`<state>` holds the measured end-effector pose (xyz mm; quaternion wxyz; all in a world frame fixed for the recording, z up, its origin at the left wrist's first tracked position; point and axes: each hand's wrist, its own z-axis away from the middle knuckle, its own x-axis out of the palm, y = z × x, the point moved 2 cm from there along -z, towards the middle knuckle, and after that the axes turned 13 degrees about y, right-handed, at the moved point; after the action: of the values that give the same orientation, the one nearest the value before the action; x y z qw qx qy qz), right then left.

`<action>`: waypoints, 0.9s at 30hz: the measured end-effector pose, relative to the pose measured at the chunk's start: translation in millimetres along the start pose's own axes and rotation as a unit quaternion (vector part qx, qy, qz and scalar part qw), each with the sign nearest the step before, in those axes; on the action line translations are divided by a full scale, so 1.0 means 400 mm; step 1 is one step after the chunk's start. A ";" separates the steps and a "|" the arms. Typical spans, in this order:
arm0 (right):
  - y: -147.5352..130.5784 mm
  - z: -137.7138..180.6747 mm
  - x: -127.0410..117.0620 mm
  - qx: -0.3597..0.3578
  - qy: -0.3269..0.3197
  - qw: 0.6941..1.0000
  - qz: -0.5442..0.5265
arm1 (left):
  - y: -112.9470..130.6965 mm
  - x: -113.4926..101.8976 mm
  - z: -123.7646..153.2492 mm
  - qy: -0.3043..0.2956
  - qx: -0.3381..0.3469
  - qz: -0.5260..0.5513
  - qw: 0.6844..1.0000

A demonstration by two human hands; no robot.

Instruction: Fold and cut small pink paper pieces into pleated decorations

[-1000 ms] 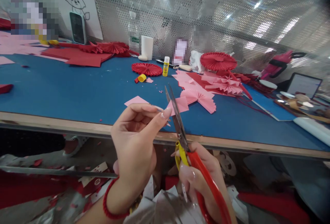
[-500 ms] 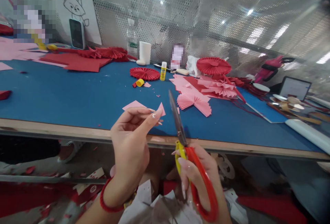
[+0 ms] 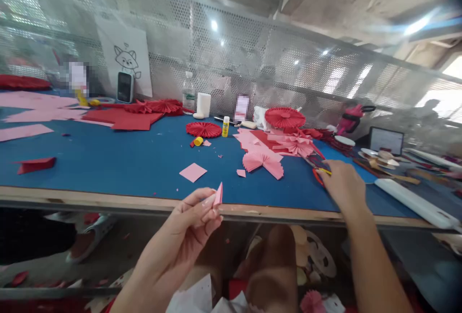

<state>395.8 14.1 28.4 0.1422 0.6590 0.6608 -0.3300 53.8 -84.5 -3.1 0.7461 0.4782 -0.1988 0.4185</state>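
My left hand (image 3: 197,219) is closed in a pinch on a small folded piece of pink paper (image 3: 218,194), held upright just above the table's front edge. Over at the right, my right hand (image 3: 344,183) grips the scissors (image 3: 318,177) by their orange and yellow handles, low at the table top. Their blades point left toward the pink papers, and the fingertips are partly hidden. Beyond my left hand lies a pink paper square (image 3: 193,172). A smaller pink scrap (image 3: 241,173) sits beside a pleated pink paper fan (image 3: 263,161).
A glue stick (image 3: 225,127) stands by a pleated red rosette (image 3: 203,130) and a yellow cap (image 3: 198,141). Red paper sheets (image 3: 132,119) lie at the back left. A white roll (image 3: 415,202) lies at the right. A perforated metal screen (image 3: 224,53) rises behind the blue table (image 3: 119,169).
My right hand has carried the scissors away to the right and down to the table. My left hand has lowered slightly, still holding the folded pink paper. The view has tilted up.
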 end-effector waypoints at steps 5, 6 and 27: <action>-0.238 0.186 -0.108 -0.042 -0.064 0.897 -0.435 | -0.020 0.013 0.014 -0.075 0.033 -0.092 0.992; -0.278 0.221 -0.131 -0.052 -0.098 0.866 -0.488 | -0.022 0.013 0.016 -0.093 0.051 -0.120 0.987; -0.378 0.347 -0.115 0.205 -0.284 0.634 -0.689 | -0.061 -0.014 0.026 -0.139 0.396 -0.255 0.871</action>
<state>219.7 -95.0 -8.5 -0.0850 -0.1018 0.7652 -0.6300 71.4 -100.8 -15.7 0.5395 0.8210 0.0108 0.1866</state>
